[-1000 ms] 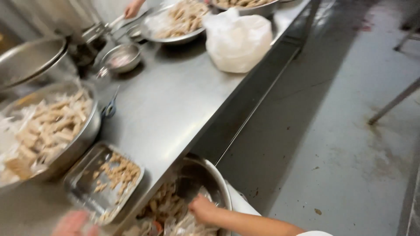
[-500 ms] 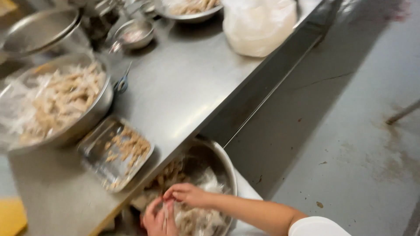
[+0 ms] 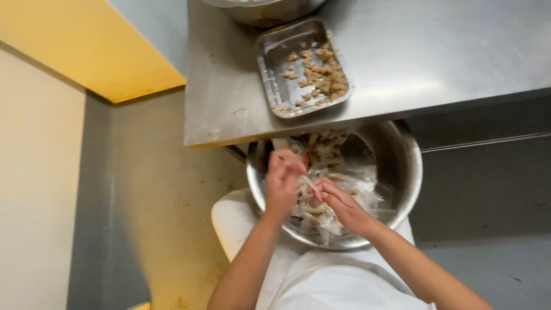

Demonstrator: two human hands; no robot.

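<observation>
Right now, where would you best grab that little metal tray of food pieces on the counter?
Probably by the raised rim of the tray at its near-empty left end, coming from above: the food pieces crowd the right side, and the lip gives fingers an edge.

The bowl [image 3: 402, 172] sits below the table [image 3: 430, 51] edge, partly under it, in front of the person. Both hands are inside it: the left hand [image 3: 282, 182] on the left, the right hand [image 3: 342, 204] beside it, over the plastic wrap [image 3: 359, 186]. On the table, directly behind the bowl, lies the tray [image 3: 274, 74]; behind that stands a second bowl [image 3: 264, 8].
</observation>
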